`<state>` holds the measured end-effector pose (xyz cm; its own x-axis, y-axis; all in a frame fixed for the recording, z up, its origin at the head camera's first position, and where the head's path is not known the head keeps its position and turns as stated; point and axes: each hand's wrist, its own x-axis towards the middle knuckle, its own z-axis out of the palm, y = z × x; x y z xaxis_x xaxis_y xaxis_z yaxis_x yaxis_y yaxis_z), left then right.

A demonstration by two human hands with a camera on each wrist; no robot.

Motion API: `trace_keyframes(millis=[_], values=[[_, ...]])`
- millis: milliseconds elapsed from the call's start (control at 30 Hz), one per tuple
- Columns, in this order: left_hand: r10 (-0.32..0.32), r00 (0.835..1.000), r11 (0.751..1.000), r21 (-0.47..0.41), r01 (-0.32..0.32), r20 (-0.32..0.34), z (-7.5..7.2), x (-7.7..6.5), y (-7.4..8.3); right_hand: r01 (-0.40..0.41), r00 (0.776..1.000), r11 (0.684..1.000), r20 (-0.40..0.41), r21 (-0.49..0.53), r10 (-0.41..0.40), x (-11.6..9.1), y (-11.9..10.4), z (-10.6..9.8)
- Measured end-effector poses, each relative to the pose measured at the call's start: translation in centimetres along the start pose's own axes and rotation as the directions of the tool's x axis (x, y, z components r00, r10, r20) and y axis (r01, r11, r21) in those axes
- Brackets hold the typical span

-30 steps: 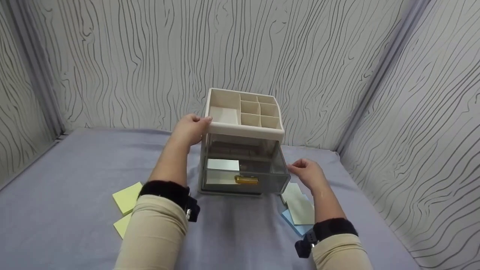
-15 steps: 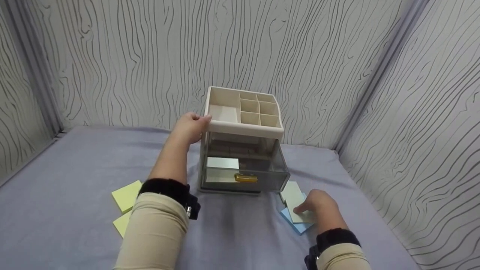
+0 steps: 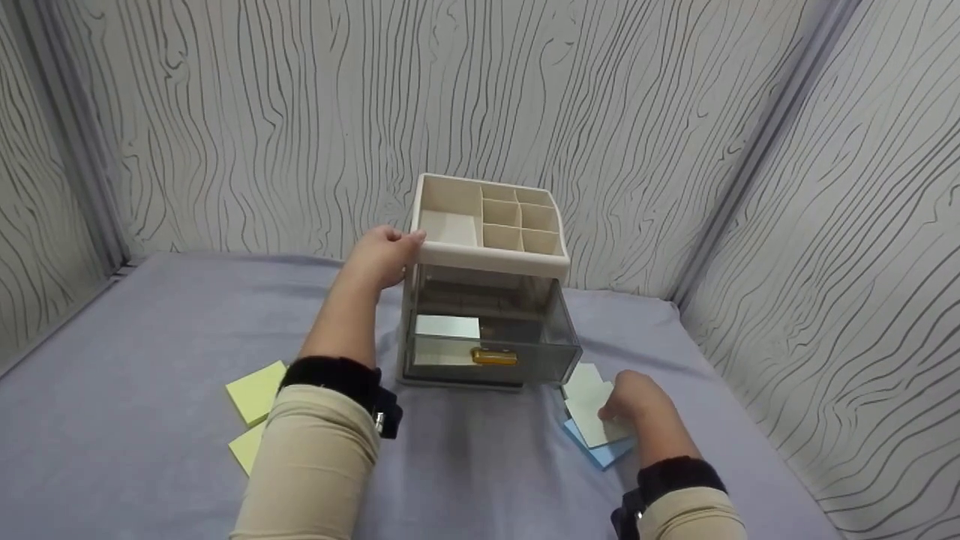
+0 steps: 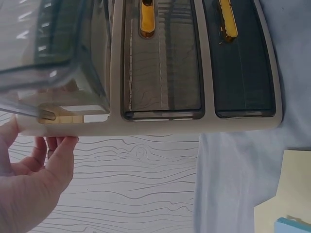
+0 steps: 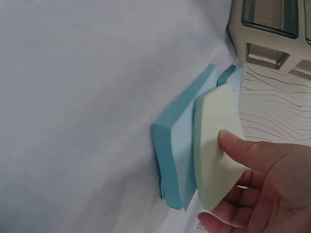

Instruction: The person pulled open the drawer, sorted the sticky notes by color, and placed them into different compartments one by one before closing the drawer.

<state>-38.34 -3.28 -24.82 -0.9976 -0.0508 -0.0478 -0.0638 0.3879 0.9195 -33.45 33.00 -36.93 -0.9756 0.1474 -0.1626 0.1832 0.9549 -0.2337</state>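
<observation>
Lavender cloth (image 3: 465,465), grain-patterned walls (image 3: 480,105), left hand (image 3: 380,257) round organizer rim (image 3: 491,260), right hand (image 3: 639,399) round pale-green pad (image 3: 589,416)

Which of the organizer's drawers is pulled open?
The top drawer, directly under the compartmented tray: it juts forward with a pale block inside, while the middle drawer and bottom drawer sit closed.

A small, booth-like enclosure is indicated: a cloth-draped surface (image 3: 172,322) is walled in at nine, twelve and three o'clock by wood-grain-patterned panels (image 3: 480,97), with grey corner strips (image 3: 761,150) seen at ten and two; home or office cannot be told.
</observation>
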Motion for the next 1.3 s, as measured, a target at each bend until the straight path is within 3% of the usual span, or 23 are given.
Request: trace_keyframes(millis=[267, 500, 667, 900, 1067, 1300], values=[[0.008, 1.0, 0.999, -0.032, -0.007, 0.01, -0.1, 0.0, -0.1, 0.013, 0.996, 0.979, 0.082, 0.201, -0.03, 0.1, 0.5, -2.6], [0.002, 1.0, 0.999, -0.043, -0.001, 0.011, -0.1, -0.1, -0.3, 0.14, 0.988, 0.972, -0.086, 0.191, -0.126, -0.8, -0.4, -8.1], [0.0, 1.0, 0.998, -0.059, 0.001, 0.007, 0.0, -0.2, -0.3, 0.248, 0.951, 0.966, -0.206, 0.075, -0.229, -2.4, -2.0, -12.5], [-0.011, 1.0, 0.997, -0.082, 0.012, 0.008, 0.1, 0.0, -0.2, 0.351, 0.872, 0.935, -0.343, -0.053, -0.348, -5.3, -5.1, -17.4], [-0.014, 1.0, 0.995, -0.1, 0.015, 0.014, 0.1, 0.0, -0.2, 0.418, 0.832, 0.909, -0.395, -0.014, -0.389, -6.6, -7.5, -18.5], [-0.004, 1.0, 0.996, -0.095, 0.005, 0.016, 0.1, 0.0, -0.3, 0.463, 0.836, 0.885, -0.358, 0.05, -0.416, -7.1, -10.3, -17.8]])
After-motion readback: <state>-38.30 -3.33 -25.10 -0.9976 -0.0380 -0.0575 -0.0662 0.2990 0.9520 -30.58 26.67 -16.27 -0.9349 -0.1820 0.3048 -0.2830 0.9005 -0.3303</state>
